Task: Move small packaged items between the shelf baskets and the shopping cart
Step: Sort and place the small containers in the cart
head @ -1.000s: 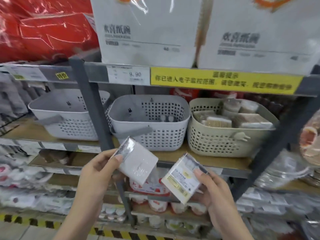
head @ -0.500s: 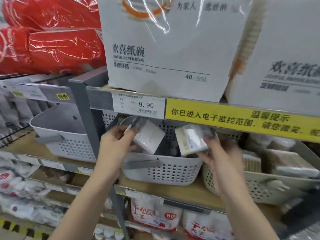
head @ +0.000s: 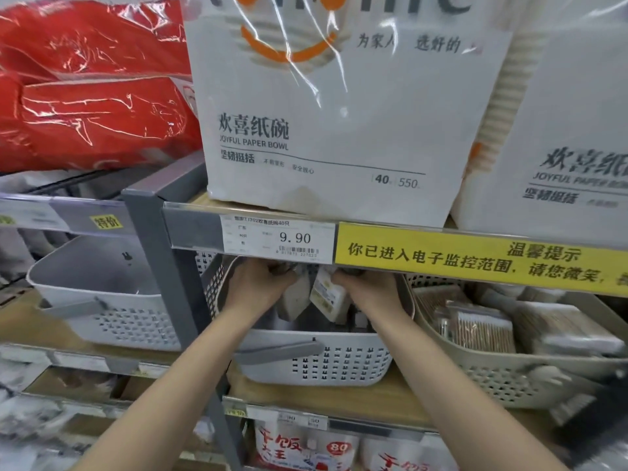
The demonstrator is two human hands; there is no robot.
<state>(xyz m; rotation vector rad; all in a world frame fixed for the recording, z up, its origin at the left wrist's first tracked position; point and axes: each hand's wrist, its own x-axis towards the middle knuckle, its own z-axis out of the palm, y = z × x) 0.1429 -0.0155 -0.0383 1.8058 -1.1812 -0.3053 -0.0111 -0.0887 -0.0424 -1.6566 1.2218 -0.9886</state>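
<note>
- The left hand (head: 258, 287) is reaching in under the shelf edge, fingers curled round a small grey-white packet (head: 295, 302) that is hanging down over the middle basket (head: 316, 360).
- The right hand (head: 372, 290) is gripping a second small packet (head: 327, 295), a white one with a yellowish label; the print on it is too small to read.
- Both packets are sitting just beside each other, inside the mouth of that white perforated basket, above its floor.
- To the right, a beige basket (head: 503, 379) is holding wrapped bundles of what look like cotton swabs (head: 482, 331); to the left, another white basket (head: 102, 321) is standing beyond the grey upright post (head: 159, 277).
- Right above the hands, a price tag (head: 277, 239) is showing "9.90" next to a yellow notice strip (head: 475, 258) in Chinese characters.
- On the shelf above, a white pack (head: 339, 113) is reading "欢喜纸碗 JOYFUL PAPER BOWL", with "40" and "550"; red plastic-wrapped packs (head: 91, 96) are lying to its left.
- Below, red-and-white packages (head: 306, 448) are showing "80".
</note>
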